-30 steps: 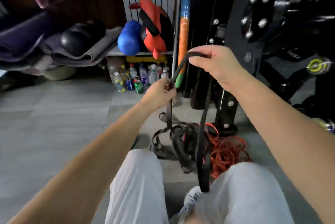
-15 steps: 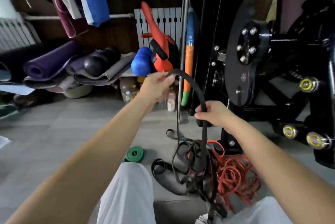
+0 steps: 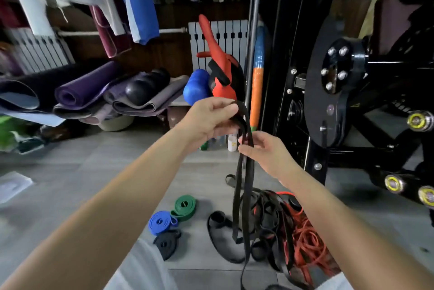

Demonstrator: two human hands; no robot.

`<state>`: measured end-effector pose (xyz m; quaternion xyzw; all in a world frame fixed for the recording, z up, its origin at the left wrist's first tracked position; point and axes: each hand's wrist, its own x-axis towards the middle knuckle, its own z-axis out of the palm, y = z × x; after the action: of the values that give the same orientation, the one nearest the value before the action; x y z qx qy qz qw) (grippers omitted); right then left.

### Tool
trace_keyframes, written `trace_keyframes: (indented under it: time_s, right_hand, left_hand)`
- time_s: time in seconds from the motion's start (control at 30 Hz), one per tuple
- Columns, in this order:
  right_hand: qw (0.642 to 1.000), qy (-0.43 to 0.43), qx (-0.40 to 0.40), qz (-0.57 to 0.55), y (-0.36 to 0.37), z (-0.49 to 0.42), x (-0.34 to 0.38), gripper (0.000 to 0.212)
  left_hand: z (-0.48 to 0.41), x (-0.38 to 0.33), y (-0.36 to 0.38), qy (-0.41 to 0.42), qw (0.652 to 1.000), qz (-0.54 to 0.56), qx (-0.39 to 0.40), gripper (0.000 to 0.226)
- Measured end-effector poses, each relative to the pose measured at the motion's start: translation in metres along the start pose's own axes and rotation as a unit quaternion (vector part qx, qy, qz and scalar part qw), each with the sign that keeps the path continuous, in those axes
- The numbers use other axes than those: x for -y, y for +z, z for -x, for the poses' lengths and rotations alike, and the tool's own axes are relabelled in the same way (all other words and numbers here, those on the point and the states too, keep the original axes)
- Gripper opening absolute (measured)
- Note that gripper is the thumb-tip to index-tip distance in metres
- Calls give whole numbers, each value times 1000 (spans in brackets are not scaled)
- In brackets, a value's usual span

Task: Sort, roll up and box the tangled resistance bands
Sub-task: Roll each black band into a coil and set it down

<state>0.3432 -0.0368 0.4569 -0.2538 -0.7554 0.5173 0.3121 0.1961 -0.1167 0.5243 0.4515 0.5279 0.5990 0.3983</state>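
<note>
1. Grip: the left hand (image 3: pixel 209 120) pinches the top fold of a black band (image 3: pixel 244 184) between thumb and curled fingers, a little toward 12 o'clock from the middle of the view. The right hand (image 3: pixel 267 153) sits just below it toward 4 o'clock, its fingertips closed lightly on the hanging strands.
2. Axis: the band's long axis runs almost straight from 12 to 6 o'clock. It drops as two or three flat strands from the left hand's pinch, passes through the right hand, and reaches the floor (image 3: pixel 94 184).
3. Lower end: the strands run down into or in front of the dark tangle (image 3: pixel 270 214) at 5 o'clock. Whether they are caught in it cannot be told. Orange-red strands (image 3: pixel 307 245) are knotted in on the heap's 3 o'clock side.
4. Nearer hand: the right hand is lower on the band and nearer the heap. It looks the natural hand to slide down and work the band free while the left holds the top.
5. Progress: a green roll (image 3: pixel 185 205), a blue roll (image 3: pixel 162 221) and a black roll (image 3: pixel 167 242) lie coiled and close together at 7 o'clock, well apart from the heap. Sorting seems partly done, and no box is plainly in view.
6. Risk: lifting further toward 12 o'clock may drag the whole heap up instead of freeing one band.
</note>
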Motion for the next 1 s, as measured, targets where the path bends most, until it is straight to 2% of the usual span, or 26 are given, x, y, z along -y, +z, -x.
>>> trace_keyframes:
  time_s: [0.1,0.2,0.33,0.4,0.47,0.57,0.67,0.77,0.87,0.9,0.93,0.97,1.0]
  right_hand:
    - [1000,20,11,-19,2,12,-12,11]
    - [999,30,1,-37,0,26,-25,20]
    - [999,32,-2,-18,5,36,-37,20]
    - [999,35,-5,5,6,41,-40,22]
    - [998,40,11,56,3,45,-43,22]
    - [978,60,68,189,-1,48,-47,23]
    - [949,60,126,282,1,52,-47,19]
    - [930,45,154,331,8,59,-44,18]
    - [935,35,141,323,6,65,-42,21]
    - [937,33,138,320,4,67,-42,24]
    - [938,33,138,317,1,69,-43,25]
    - [939,34,138,312,-2,71,-43,24]
    - [942,33,137,303,-5,72,-43,21]
  left_hand:
    - [11,18,2,-11,999,41,7,12]
    - [21,36,-4,-17,997,72,-13,13]
    - [41,56,-20,-57,994,85,-31,15]
    - [52,68,-28,-83,995,28,-37,17]
    - [63,76,-35,-114,984,-127,-51,22]
    - [74,82,-45,-89,924,-368,-45,49]
    - [76,79,-38,-10,873,-486,29,64]
    - [74,82,-14,53,797,-593,104,65]
    - [74,97,7,65,704,-693,141,49]
    - [73,102,11,65,682,-715,139,43]
    - [72,106,14,62,671,-726,136,40]
    - [70,109,16,52,676,-723,133,40]
    - [69,110,19,33,696,-705,134,41]
